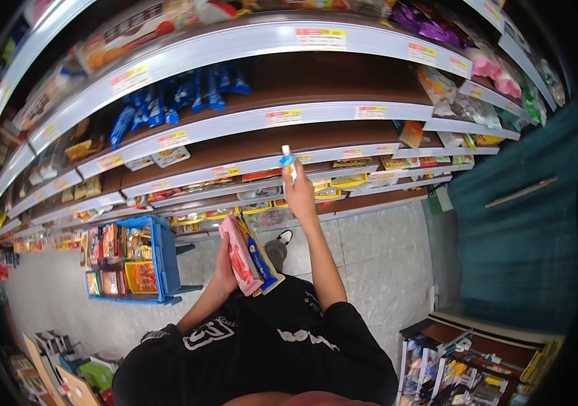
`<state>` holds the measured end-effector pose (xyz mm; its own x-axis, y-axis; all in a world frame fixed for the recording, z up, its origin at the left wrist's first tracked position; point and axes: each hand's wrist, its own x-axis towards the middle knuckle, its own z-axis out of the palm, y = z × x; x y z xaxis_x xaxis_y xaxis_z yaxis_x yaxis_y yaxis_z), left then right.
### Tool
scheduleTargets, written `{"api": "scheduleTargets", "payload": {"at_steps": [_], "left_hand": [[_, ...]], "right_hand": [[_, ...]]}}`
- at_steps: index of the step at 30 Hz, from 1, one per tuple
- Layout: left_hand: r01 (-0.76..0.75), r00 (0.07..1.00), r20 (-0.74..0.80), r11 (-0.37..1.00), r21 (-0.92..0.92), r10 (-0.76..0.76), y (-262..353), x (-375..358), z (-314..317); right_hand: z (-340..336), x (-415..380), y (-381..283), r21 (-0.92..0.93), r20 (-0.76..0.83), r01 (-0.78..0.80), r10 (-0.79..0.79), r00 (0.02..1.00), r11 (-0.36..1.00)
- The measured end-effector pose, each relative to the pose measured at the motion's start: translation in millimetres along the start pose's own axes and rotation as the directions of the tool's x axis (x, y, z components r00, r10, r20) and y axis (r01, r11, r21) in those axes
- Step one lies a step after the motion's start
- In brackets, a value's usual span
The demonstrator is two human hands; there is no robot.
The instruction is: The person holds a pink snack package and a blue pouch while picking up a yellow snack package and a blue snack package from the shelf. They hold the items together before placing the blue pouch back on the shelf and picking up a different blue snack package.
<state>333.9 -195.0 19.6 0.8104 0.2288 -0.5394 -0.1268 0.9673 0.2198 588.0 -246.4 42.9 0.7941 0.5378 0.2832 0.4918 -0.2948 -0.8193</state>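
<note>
My left hand [223, 272] is wrapped round a pink box [240, 260] held against my black shirt. Beside that box, touching it, are blue and yellow packages [259, 257]. My right hand [300, 193] is raised in front of the shelves, closed on a small white and blue pouch [288, 164] with a white cap pointing up. Behind the pouch runs a shelf edge [245, 164] with price labels. Blue packets [147, 108] lie on a shelf above and to the left.
A blue crate [165, 260] full of packaged goods stands on the floor at the left. A dark green curtain [519, 230] hangs at the right. Another rack [465, 365] with small goods is at the lower right. My shoe [285, 236] shows below the shelves.
</note>
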Motion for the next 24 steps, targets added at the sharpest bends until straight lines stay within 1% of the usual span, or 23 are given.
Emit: {"api": "scheduleTargets", "payload": {"at_steps": [2,4,6,7,10,14,16,19,22,24], "left_hand": [[0.042,0.999,-0.013,0.999,0.030,-0.042,-4.2,13.6,11.9],[0.097,0.995,0.029,0.993,0.065,-0.099,-8.6,24.9,27.9],[0.140,0.989,0.024,0.987,0.077,-0.143,-13.2,40.9,43.8],[0.162,0.986,0.017,0.984,0.077,-0.163,-15.1,48.3,49.8],[0.195,0.980,0.021,0.976,0.096,-0.198,-18.2,75.6,69.9],[0.196,0.980,0.007,0.971,0.135,-0.198,-24.4,105.8,102.2],[0.211,0.977,-0.002,0.965,0.153,-0.213,-24.2,117.0,124.4],[0.235,0.971,-0.005,0.954,0.189,-0.238,-26.7,146.9,133.0],[0.278,0.960,-0.031,0.932,0.232,-0.279,-34.4,173.3,149.9],[0.323,0.944,-0.022,0.911,0.255,-0.329,-44.1,184.4,163.5]], "right_hand": [[-3.2,1.6,1.5,-0.028,0.060,-0.051,0.053,0.997,0.998],[-5.4,2.6,5.5,-0.014,0.031,-0.062,0.062,0.998,0.998],[-9.2,4.7,11.7,0.036,-0.008,0.003,-0.002,1.000,0.999],[-11.6,4.7,15.2,0.028,-0.018,-0.008,0.008,1.000,1.000],[-25.8,12.2,20.8,0.042,0.012,-0.023,0.022,1.000,0.999],[-52.8,22.4,30.3,0.005,0.060,-0.103,0.103,0.993,0.995],[-63.8,27.8,40.6,0.009,0.034,-0.096,0.095,0.995,0.995],[-83.7,33.9,51.1,-0.009,-0.020,-0.121,0.121,0.992,0.993],[-101.7,41.2,66.8,-0.007,-0.046,-0.146,0.146,0.988,0.989],[-112.8,45.0,74.0,-0.003,-0.061,-0.160,0.159,0.985,0.987]]}}
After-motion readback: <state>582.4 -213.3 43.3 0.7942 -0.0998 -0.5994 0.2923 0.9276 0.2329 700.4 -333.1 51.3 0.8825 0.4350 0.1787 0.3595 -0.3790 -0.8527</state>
